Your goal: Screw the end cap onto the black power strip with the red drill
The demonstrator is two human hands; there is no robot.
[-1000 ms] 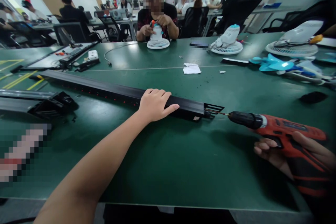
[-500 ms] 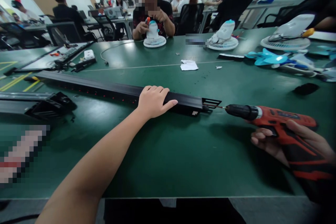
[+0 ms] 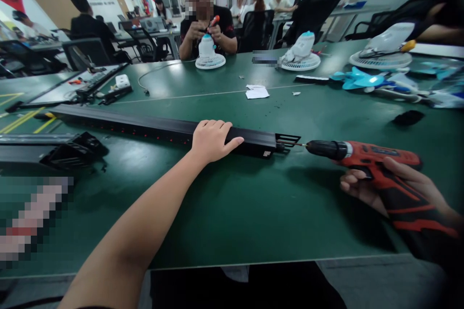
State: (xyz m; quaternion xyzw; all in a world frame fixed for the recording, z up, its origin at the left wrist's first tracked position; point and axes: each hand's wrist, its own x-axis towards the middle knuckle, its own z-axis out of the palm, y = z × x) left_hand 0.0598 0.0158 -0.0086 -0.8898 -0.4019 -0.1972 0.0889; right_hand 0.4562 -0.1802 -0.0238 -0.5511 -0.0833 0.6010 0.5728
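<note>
A long black power strip [image 3: 145, 128] lies across the green table [image 3: 235, 203], running from far left to centre. My left hand [image 3: 212, 141] rests on top of it near its right end, fingers curled over the far edge and thumb stretched along the front. My right hand [image 3: 395, 190] is wrapped round the grip of a red and black cordless drill [image 3: 366, 159]. The drill lies level, and its thin bit points left into the bracket at the strip's right end [image 3: 288, 141].
A second black strip [image 3: 50, 149] lies at the left edge. Across the table a person works on a small white fan [image 3: 209, 55]. More white fans [image 3: 300, 55], blue fan blades [image 3: 358, 79] and paper scraps [image 3: 256, 91] lie on the far side. Other people sit behind.
The view has shifted slightly, so everything sits a little further left and higher. Both hands hold the same poses on the strip and the drill.
</note>
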